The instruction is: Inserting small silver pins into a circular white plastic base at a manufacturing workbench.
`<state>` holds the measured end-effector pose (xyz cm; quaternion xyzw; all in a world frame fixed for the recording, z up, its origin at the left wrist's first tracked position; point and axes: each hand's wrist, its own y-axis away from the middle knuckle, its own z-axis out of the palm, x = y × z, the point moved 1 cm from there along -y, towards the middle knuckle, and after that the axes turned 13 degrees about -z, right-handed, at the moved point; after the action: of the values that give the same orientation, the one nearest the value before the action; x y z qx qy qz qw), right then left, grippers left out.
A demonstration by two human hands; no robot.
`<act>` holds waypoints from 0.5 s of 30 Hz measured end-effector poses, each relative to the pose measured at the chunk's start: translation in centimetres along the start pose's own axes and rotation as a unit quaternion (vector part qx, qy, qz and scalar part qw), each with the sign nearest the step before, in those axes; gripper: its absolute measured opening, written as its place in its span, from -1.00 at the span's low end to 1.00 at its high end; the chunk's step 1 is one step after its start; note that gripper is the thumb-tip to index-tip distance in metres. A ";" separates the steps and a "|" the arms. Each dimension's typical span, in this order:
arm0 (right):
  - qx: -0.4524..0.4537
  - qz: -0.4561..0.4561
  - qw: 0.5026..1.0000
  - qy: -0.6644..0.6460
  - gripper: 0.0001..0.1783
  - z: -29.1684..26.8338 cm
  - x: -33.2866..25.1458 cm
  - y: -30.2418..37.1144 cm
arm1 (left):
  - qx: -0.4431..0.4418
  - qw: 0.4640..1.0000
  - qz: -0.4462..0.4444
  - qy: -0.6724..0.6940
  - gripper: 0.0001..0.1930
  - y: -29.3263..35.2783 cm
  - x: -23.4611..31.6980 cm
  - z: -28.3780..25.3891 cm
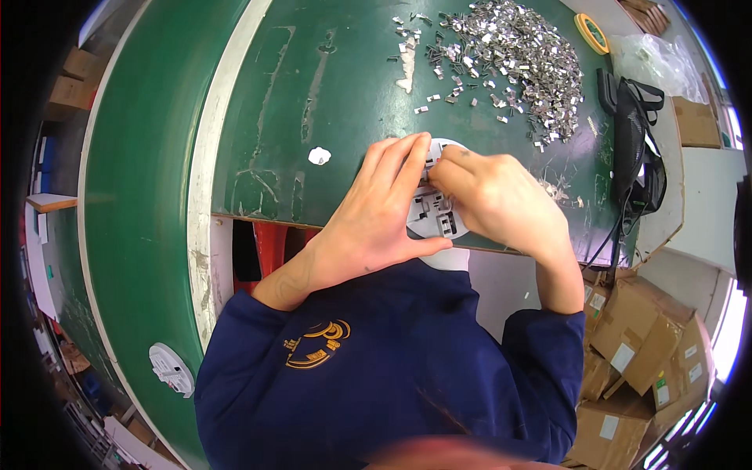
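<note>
Near the table's front edge sits a round light-grey plastic housing [424, 225] with dark slots and small raised fittings. My left hand [371, 205] grips it along its left side, thumb at the near rim and fingers at the far rim. Over the housing's right half, my right hand [503, 200] has its fingertips pinched together and pressed down near the middle. Whatever lies between those fingertips is hidden. Farther off to the right spreads a large heap of small shiny metal clips [540, 66], with several stray ones at its near side.
A small white scrap [319, 156] lies left of my hands. A yellow tape roll [592, 34], a clear plastic bag [658, 66] and a black bag [633, 141] occupy the right end. Another round housing [171, 369] rests on the green surface at left. Cardboard boxes [638, 325] stand lower right.
</note>
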<state>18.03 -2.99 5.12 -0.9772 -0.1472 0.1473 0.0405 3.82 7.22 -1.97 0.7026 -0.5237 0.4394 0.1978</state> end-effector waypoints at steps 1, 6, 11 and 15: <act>0.037 -0.003 0.998 -0.044 -0.94 0.0 0.6 0.0 | 0.000 1.000 0.003 -0.002 0.09 0.1 0.1 0.0; 0.276 0.032 0.908 -0.314 -0.64 -1.0 0.9 0.4 | -0.028 1.000 0.009 0.001 0.12 0.1 0.6 0.2; 0.408 0.019 0.717 -0.565 -0.39 0.0 0.7 0.1 | -0.050 0.999 0.022 0.004 0.14 0.0 0.7 0.4; 0.381 0.038 0.743 -0.549 -0.37 0.5 0.3 -0.2 | -0.045 0.999 0.021 0.000 0.14 0.1 0.7 0.6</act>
<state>18.08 -2.72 4.55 -0.6360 -0.0381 0.7032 0.3156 3.97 6.35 -1.70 0.6818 -0.5578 0.4196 0.2193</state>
